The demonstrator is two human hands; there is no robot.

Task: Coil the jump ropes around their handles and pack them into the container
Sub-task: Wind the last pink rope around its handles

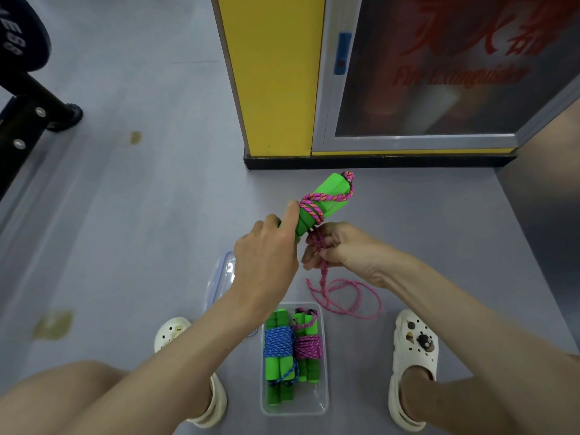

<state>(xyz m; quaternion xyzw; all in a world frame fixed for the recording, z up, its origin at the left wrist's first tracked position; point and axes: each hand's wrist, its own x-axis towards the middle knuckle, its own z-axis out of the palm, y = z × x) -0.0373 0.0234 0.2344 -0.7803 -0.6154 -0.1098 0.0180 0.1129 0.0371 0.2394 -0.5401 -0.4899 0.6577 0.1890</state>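
Observation:
My left hand (pixel 270 246) grips the lower end of a pair of green jump-rope handles (pixel 326 199), held up at a slant. A pink rope (pixel 314 207) is wound a few turns around them. My right hand (pixel 339 246) pinches the same rope just below the handles. The loose rest of the pink rope (pixel 348 298) trails in loops on the floor. Between my feet stands a clear plastic container (pixel 323 400). It holds one bundle wrapped in blue rope (pixel 279 342) and one wrapped in pink rope (pixel 307 345).
The container's clear lid (pixel 221 277) lies on the grey floor, partly hidden by my left arm. A yellow pillar (pixel 273 73) and a fire-extinguisher cabinet (pixel 439 73) stand ahead. Black gym equipment (pixel 28 114) is at the far left. My white clogs (pixel 414 356) flank the container.

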